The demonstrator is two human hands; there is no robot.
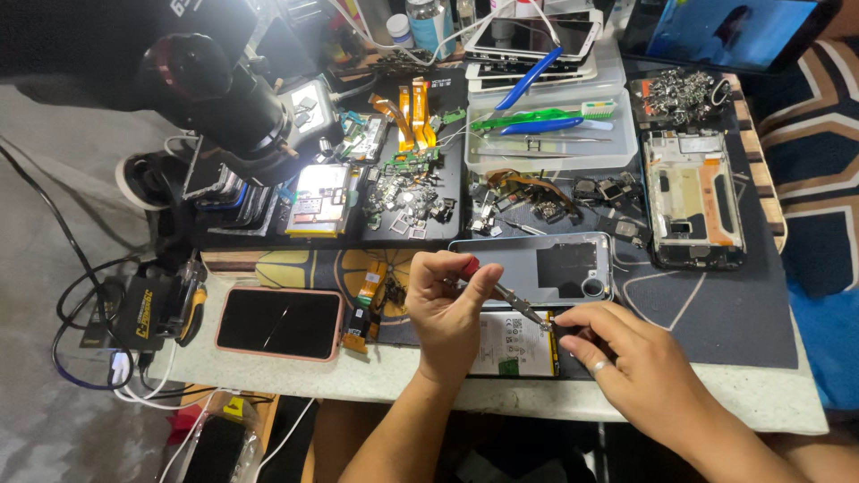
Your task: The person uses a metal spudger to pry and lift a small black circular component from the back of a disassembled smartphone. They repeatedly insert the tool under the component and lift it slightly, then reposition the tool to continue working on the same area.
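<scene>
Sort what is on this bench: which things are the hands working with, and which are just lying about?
In use:
left hand holding the red-handled screwdriver
right hand steadying the opened phone

Lying about:
grey back cover
pink-cased phone
bare phone frame
clear tray of tools
loose small parts
microscope

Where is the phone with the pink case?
In the head view, the phone with the pink case lies screen-up on the left part of the table, left of the left hand, just below the microscope.
</scene>
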